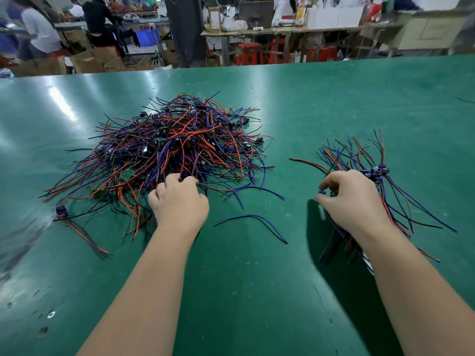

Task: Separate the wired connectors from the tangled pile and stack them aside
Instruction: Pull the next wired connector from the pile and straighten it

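Observation:
A big tangled pile (174,147) of red, blue and black wired connectors lies on the green table (334,104), left of centre. My left hand (180,201) rests at the pile's near edge, fingers curled into the wires. To the right lies a sorted stack (377,173) of connectors with wires fanned out. My right hand (352,199) hovers over the stack's near left side and pinches a small blue connector (321,192) between thumb and forefinger; its wires trail under my wrist.
A loose blue wire (257,222) lies between my hands. One stray connector (61,211) with red and black wires sits at the near left. Beyond the table's far edge are cardboard boxes, red stools, benches and people working.

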